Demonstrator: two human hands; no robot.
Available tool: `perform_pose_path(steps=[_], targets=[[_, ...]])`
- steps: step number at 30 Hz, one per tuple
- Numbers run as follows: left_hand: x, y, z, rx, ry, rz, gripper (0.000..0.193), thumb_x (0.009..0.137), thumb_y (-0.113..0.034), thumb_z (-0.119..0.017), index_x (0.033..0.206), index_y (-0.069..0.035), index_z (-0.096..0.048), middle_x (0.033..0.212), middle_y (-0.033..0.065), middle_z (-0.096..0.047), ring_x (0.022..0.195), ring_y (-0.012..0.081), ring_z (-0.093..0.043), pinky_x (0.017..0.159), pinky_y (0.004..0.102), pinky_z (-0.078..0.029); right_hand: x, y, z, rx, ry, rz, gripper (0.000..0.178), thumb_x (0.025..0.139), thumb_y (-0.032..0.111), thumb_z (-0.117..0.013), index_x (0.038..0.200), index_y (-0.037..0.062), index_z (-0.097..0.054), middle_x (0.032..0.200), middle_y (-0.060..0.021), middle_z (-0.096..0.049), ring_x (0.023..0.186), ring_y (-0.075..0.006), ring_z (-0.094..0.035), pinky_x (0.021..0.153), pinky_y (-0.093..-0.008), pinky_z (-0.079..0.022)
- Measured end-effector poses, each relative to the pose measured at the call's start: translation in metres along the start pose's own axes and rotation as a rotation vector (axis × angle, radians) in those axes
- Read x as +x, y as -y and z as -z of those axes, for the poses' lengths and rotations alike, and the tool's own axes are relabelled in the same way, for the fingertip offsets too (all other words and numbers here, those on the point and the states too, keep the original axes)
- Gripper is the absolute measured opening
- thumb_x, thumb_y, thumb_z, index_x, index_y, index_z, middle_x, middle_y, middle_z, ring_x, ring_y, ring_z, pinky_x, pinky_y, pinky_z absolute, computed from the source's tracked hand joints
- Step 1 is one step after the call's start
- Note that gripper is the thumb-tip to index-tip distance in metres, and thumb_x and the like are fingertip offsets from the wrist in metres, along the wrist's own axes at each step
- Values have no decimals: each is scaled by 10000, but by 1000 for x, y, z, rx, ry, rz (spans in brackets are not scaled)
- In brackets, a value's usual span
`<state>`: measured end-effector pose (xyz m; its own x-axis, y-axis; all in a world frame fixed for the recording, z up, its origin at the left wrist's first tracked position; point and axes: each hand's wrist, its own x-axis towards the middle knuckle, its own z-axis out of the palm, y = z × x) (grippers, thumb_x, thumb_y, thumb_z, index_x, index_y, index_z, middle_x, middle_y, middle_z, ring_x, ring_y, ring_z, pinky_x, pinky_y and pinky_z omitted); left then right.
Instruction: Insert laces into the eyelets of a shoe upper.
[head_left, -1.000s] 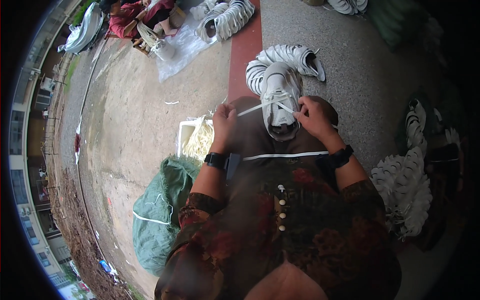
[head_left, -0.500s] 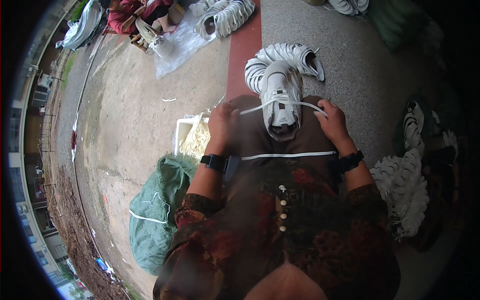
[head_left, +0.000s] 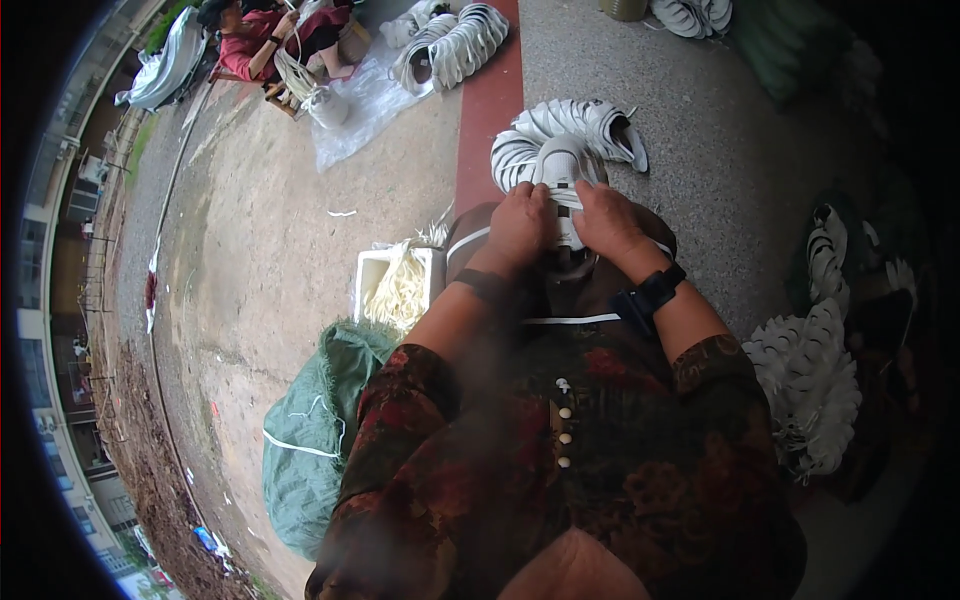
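My left hand (head_left: 519, 228) and right hand (head_left: 608, 224) sit side by side over the pale shoe (head_left: 562, 166) on my lap (head_left: 545, 302), fingers (head_left: 591, 196) bent and bunched, though I cannot tell whether they pinch the white lace (head_left: 468, 239).

Curved rows of white shoe uppers (head_left: 560, 120), a square white box (head_left: 436, 278) of cream laces (head_left: 398, 300) and tan concrete ground (head_left: 285, 215) mark an open-air workshop.

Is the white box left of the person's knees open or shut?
Open: no lid covers the white box, and pale cords show inside.
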<state>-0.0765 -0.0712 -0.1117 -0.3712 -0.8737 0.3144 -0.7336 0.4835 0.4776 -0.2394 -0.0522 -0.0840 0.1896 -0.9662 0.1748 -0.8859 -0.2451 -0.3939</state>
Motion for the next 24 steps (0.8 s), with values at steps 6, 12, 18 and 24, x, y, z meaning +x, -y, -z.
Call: perform_pose_path(steps=[6, 12, 18, 24], targets=[[5, 29, 28, -96, 152, -57, 120, 772, -195, -610, 850, -105, -626, 860, 130, -618, 792, 333, -598, 689, 412, -505, 14, -16, 12, -41, -59, 163, 51, 755, 124, -578, 752, 78, -556, 653, -167, -594, 654, -383, -597, 598, -480, -469], [-2, 43, 58, -177, 71, 89, 129, 760, -195, -682, 857, -112, -668, 849, 122, -658, 738, 279, -643, 655, 348, -513, -1, -42, 14, -92, -25, 338, 86, 781, 99, -545, 705, 72, -516, 650, -185, -576, 650, -376, -595, 556, -478, -442], [-79, 130, 63, -673, 49, 369, 80, 812, -12, -661, 892, -11, -668, 831, 37, -660, 773, 102, -595, 696, 238, -486, -69, -124, 20, 114, -224, 155, 55, 829, 62, -570, 851, 23, -601, 755, -180, -604, 710, -344, -607, 598, -372, -468], [-182, 218, 118, -651, -150, 663, 96, 792, -30, -684, 885, -5, -687, 776, 15, -663, 689, 73, -565, 647, 215, -466, -182, -246, 49, 222, -283, -375, 124, 841, 88, -582, 891, -16, -628, 767, -114, -635, 734, -160, -608, 681, -300, -466]])
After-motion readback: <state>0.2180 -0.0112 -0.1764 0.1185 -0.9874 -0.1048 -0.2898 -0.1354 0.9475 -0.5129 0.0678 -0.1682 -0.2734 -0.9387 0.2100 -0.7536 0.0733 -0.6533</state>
